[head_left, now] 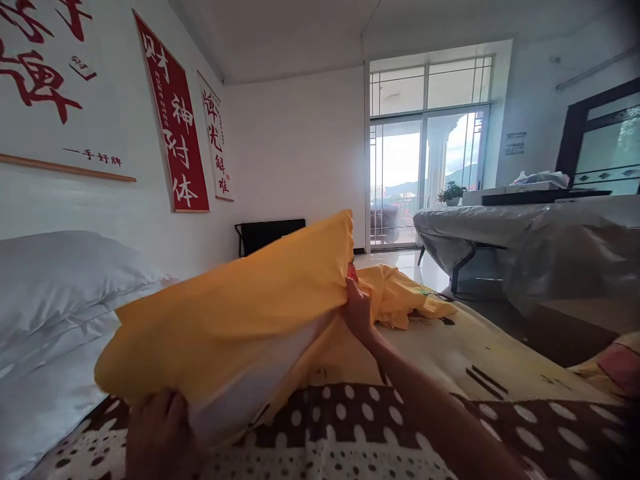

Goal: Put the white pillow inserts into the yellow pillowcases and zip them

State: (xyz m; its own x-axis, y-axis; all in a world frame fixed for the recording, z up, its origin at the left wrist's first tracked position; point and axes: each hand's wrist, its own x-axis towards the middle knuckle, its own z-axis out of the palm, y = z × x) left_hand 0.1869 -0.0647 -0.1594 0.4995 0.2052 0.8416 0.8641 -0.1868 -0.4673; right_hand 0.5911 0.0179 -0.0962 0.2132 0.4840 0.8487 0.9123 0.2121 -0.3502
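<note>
A yellow pillowcase (pixel 235 313) with a white pillow (pixel 250 393) partly inside is lifted above the bed. My left hand (pixel 163 433) grips the near open end, at the bottom left, fingers closed on cloth and pillow. My right hand (pixel 357 310) reaches forward and pinches the far edge of the yellow pillowcase, fingers closed on the fabric. More crumpled yellow fabric (pixel 400 300) lies on the bed just beyond my right hand.
A brown polka-dot and cream bedspread (pixel 350 427) covers the bed. White pillows (pixel 55 287) are stacked at the left against the wall with red calligraphy banners (pixel 175 120). A plastic-covered table (pixel 525 233) stands at the right. Glass balcony doors (pixel 425 173) are ahead.
</note>
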